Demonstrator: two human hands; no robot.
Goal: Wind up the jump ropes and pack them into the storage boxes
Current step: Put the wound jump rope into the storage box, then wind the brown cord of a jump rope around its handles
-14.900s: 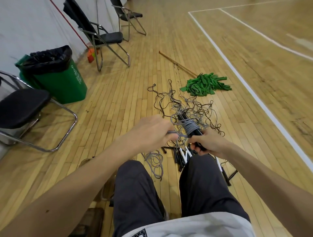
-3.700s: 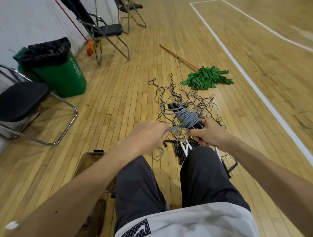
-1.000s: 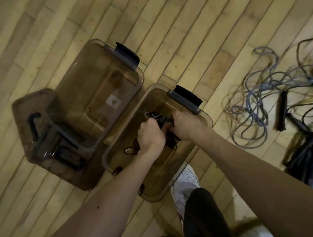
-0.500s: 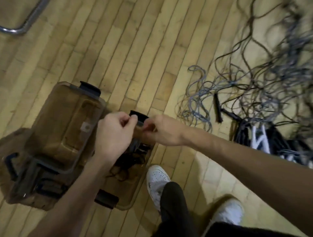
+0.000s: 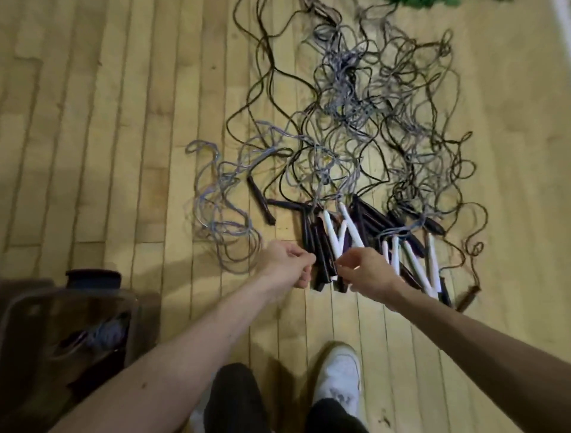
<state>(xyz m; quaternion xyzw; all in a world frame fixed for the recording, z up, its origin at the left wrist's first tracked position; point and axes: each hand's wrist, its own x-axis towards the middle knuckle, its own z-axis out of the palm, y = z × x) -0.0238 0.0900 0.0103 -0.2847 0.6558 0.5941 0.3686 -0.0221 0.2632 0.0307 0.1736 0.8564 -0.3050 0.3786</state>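
A tangle of black and grey jump ropes (image 5: 355, 139) spreads over the wooden floor. Their black and white handles (image 5: 340, 235) lie bunched at its near edge. Both my hands hover over the handle ends: my left hand (image 5: 287, 262) sits just left of the bunch, and my right hand (image 5: 364, 269) has its fingertips next to a white handle. The fingers of both are loosely curled and I see nothing in them. At the lower left stands a brown see-through storage box (image 5: 18, 303) with a wound rope (image 5: 99, 335) inside.
A loose grey rope (image 5: 216, 216) loops on the floor between the box and the handles. My white shoe (image 5: 338, 374) stands just behind my hands. A bit of green cloth (image 5: 432, 2) and a white court line (image 5: 562, 18) show at the top edge.
The wound rope that both hands held now lies in the storage box. My hands have let go, left the box and moved right to the handle pile, and my view followed.
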